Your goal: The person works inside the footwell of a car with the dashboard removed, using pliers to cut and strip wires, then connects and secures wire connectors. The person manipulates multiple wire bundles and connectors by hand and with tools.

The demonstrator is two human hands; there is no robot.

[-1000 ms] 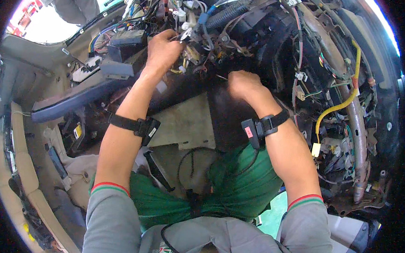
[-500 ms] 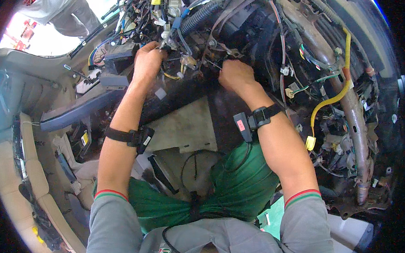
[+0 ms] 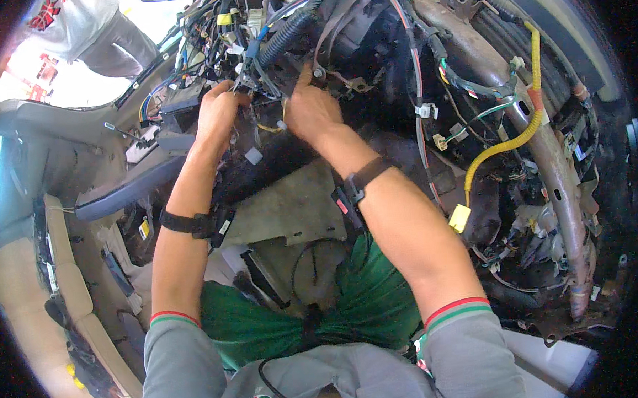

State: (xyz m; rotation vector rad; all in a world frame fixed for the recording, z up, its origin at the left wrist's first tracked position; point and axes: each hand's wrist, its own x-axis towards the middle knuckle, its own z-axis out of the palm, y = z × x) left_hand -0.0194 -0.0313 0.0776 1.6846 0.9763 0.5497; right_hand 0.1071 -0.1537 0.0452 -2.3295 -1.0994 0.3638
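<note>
My left hand [image 3: 219, 114] is closed at the wire bundle [image 3: 249, 60] in the upper middle, its fingertips pinched around something too small to name. My right hand [image 3: 311, 110] is beside it, index finger stretched up against a dark metal part near a round bolt head [image 3: 319, 72]; the other fingers are curled, and whatever they may hold is hidden. Thin yellow wiring and connectors hang between the hands, over a dark console edge.
A rusty metal crossbeam [image 3: 560, 188] with wiring runs down the right, beside a yellow corrugated tube [image 3: 509, 144]. A padded grey-blue bar [image 3: 126, 186] and beige trim [image 3: 73, 266] lie left. A person in grey trousers [image 3: 113, 44] stands outside the opening at upper left.
My right hand has moved left and slightly up, closer to my left hand, with its index finger now extended. My left hand has shifted left and down, and the view has shifted.
</note>
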